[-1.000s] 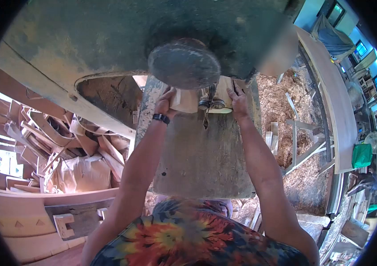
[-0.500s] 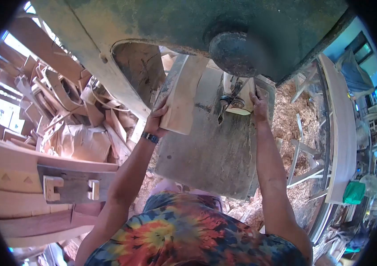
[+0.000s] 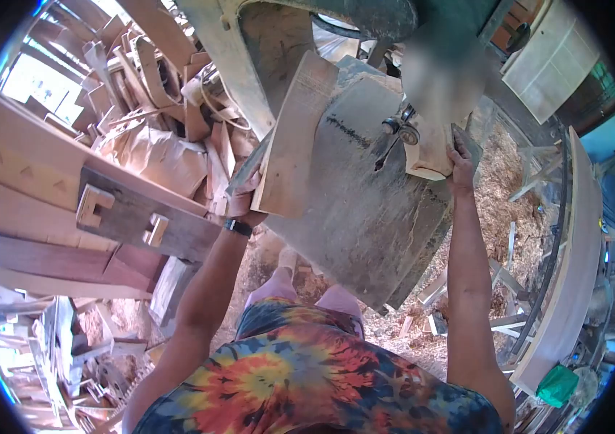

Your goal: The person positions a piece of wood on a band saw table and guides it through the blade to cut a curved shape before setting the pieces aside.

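Observation:
On the left of the grey machine table [image 3: 365,239], my left hand [image 3: 247,199] grips the outer edge of a long curved wooden piece [image 3: 293,145]. A second wooden piece [image 3: 429,150] is held at its right edge by my right hand [image 3: 459,163], fingers wrapped against it near the table's right side. Between the two pieces, a metal guide with round wheels [image 3: 400,130] hangs low over the table. The far end of the right piece is blurred and partly hidden under the machine's head.
Scrap wood [image 3: 170,87] is heaped at the upper left. A dark board with two wooden blocks [image 3: 130,217] lies over curved panels at the left. Sawdust [image 3: 503,210] covers the floor at right, beside a long pale board [image 3: 564,289] and a green bag [image 3: 558,385].
The view has turned, so the table now looks tilted and the machine sits higher in view. The right-hand piece and my right hand are farther from the left piece.

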Motion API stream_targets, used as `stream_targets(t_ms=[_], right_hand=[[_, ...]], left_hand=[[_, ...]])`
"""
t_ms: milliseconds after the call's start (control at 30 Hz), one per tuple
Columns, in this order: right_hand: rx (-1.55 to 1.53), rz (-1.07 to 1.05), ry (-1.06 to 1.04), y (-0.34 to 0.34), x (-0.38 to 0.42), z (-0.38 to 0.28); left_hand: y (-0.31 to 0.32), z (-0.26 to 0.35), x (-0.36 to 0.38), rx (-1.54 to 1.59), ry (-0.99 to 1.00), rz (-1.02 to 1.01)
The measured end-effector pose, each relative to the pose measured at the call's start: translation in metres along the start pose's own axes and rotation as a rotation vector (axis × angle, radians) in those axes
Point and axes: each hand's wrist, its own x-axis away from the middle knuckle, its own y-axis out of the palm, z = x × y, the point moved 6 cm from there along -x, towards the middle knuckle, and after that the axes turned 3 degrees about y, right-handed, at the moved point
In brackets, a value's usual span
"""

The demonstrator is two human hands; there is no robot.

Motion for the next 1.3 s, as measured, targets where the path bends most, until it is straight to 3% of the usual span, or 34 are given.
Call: stream_targets(t_ms=[500, 567, 833, 1033, 1100, 1133, 1200, 1300], right_hand=[[-0.075, 0.06, 0.035, -0.02, 0.095, 0.004], [-0.113, 0.068, 0.021, -0.016, 0.121, 0.002], [-0.072, 0.183, -0.017, 0.009, 0.215, 0.003], [0.273, 0.309, 0.003, 0.049, 0.265, -0.017], [0.717, 0.635, -0.135, 0.087, 0.304, -0.057], [0.745, 0.649, -0.173, 0.105, 0.324, -0.064], [0.607, 0.509, -0.01, 0.153, 0.366, -0.07], [0.047, 0.085, 0.131, 0.195, 0.425, -0.04]], left_hand=[[-0.001, -0.002, 0.093, 0.133, 0.042, 0.095], [-0.003, 0.003, 0.099, 0.137, 0.054, -0.015], [0.001, 0.034, 0.134, 0.1, 0.038, -0.073], [0.0, 0.053, 0.161, 0.001, -0.084, -0.128], [0.008, 0.047, 0.164, -0.02, -0.106, -0.151], [0.015, 0.036, 0.167, 0.001, -0.212, -0.199], [0.047, 0.009, 0.173, 0.087, -0.402, -0.306], [0.13, -0.03, 0.186, 0.305, -0.594, -0.428]])
